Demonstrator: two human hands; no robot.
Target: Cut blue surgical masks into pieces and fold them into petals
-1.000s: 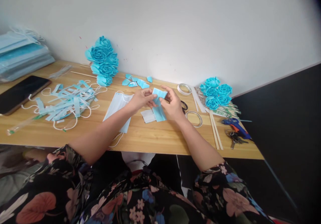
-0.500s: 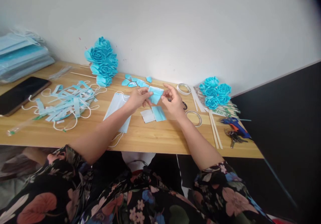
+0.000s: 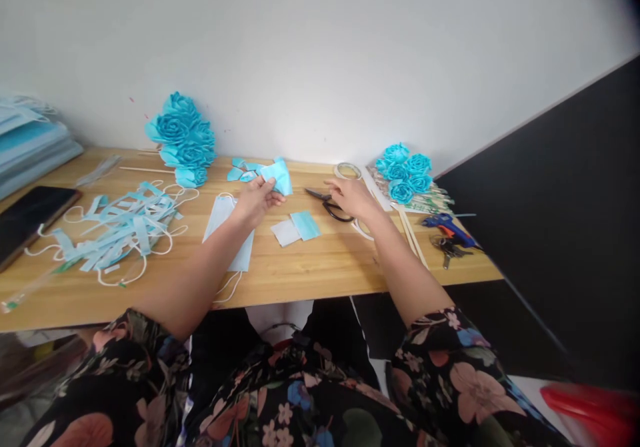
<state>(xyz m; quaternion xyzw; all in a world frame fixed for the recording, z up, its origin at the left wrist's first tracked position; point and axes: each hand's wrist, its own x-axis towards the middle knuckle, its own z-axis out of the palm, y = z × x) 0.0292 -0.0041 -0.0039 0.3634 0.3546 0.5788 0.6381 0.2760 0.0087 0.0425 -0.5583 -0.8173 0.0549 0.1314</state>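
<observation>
Left hand (image 3: pixel 257 200): Thumb and fingers pinch a creased blue piece (image 3: pixel 279 177), held up over the wooden table (image 3: pixel 320 277).
Blue piece: Gripped by the left hand, it partly hides the cut scraps (image 3: pixel 244 170) near the wall (image 3: pixel 300 67).
Right hand (image 3: pixel 347 197): Fingers bent, it reaches over the scissors (image 3: pixel 316 194); whether it grips them, one cannot tell.
Scissors: Their blades point left, while the dark handles sit partly behind the right hand.
Squares: A white square (image 3: pixel 285 233) and a blue square (image 3: pixel 306 225) lie touching on the table, between the forearms.
Mask (image 3: pixel 219 213): It lies flat, the left forearm crossing over it.
Left end: Blue paper roses (image 3: pixel 183 137) stand beyond a heap of strips (image 3: pixel 125 227), near a phone (image 3: pixel 35 217) and stacked masks (image 3: pixel 30 143).
Right end: A smaller rose bunch (image 3: pixel 403 170) rests near a blue glue gun (image 3: pixel 455 231) and keys (image 3: pixel 447 248).
</observation>
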